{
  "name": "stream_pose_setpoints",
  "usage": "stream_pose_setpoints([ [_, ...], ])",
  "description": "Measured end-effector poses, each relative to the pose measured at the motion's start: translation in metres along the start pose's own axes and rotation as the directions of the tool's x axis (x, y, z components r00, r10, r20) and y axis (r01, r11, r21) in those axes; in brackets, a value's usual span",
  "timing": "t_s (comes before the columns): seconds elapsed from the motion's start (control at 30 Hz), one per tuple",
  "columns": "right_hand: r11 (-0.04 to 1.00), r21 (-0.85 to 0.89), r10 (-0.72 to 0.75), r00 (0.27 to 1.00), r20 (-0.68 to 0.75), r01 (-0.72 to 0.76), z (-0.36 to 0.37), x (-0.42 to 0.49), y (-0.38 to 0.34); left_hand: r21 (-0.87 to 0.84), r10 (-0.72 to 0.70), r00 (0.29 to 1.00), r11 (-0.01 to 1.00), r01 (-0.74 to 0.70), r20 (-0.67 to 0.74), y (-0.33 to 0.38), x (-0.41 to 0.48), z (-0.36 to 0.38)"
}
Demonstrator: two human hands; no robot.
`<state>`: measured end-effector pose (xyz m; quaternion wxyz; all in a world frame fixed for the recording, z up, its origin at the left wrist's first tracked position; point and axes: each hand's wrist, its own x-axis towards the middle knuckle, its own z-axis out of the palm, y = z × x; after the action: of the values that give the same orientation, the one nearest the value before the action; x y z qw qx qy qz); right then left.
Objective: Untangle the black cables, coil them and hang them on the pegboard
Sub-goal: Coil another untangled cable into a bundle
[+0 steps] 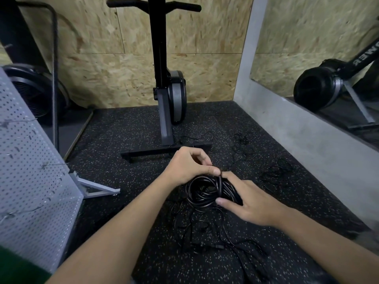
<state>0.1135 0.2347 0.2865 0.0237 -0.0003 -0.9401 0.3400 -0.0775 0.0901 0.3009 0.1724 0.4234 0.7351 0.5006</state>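
A coil of black cable (203, 191) sits between my two hands above the speckled floor. My right hand (246, 201) wraps around the coil's right side, thumb underneath. My left hand (188, 165) pinches a strand at the top of the coil between thumb and fingers. Loose tangled black cables (215, 238) trail on the floor below the coil. More thin black cables (274, 173) lie to the right. The grey pegboard (26, 171) leans at the left on a metal stand.
A black exercise machine with a floor base (164, 150) stands straight ahead against the chipboard wall. A fan-wheel machine (34, 93) is at the far left. A grey wall with a mirror (307, 58) runs along the right.
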Motion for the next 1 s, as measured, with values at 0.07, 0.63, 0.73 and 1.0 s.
stream_pose_setpoints([
  [0.07,1.0,0.014,0.003,1.0,-0.029,-0.003,0.001,0.001,0.0,-0.1,-0.011,0.999,0.995,0.015,0.045,-0.006,0.0,0.001],
  [0.63,0.987,0.111,-0.058,0.901,-0.429,0.116,-0.003,0.008,0.0,-0.202,-0.423,0.75,0.788,0.581,0.508,-0.047,-0.012,0.017],
  [0.73,0.995,0.098,0.069,0.88,-0.47,-0.026,-0.011,0.015,0.02,-0.053,-0.396,0.836,0.893,0.447,0.381,-0.037,-0.01,0.03],
  [1.0,0.847,-0.263,0.292,0.819,-0.495,-0.461,-0.024,0.014,0.078,0.604,-0.007,0.97,0.784,-0.145,0.241,0.035,-0.024,0.069],
])
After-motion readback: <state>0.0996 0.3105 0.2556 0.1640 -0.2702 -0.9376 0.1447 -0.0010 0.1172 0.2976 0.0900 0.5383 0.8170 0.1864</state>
